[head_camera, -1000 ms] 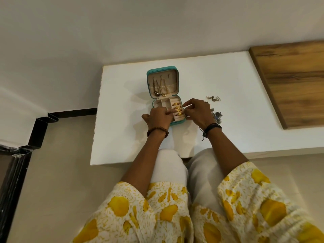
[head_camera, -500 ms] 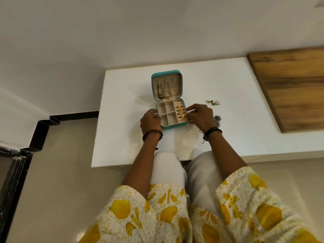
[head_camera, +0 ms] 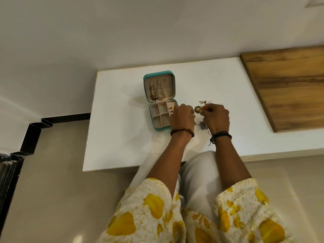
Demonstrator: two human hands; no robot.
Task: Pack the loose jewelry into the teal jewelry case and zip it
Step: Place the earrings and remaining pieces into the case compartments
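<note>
Head view. The square teal jewelry case (head_camera: 159, 100) lies open on the white counter (head_camera: 122, 137), its lid raised and hung with gold chains (head_camera: 156, 92), its beige divided tray holding gold rings (head_camera: 171, 108). The left hand (head_camera: 182, 116) covers the tray's right edge, fingers curled; whether it holds anything cannot be told. The right hand (head_camera: 216, 116) pinches a round dark-and-gold ornament (head_camera: 197, 109) between the two hands. A bluish jewelry piece (head_camera: 203, 126) and a small winged piece (head_camera: 204, 102) lie loose on the counter beside the case.
</note>
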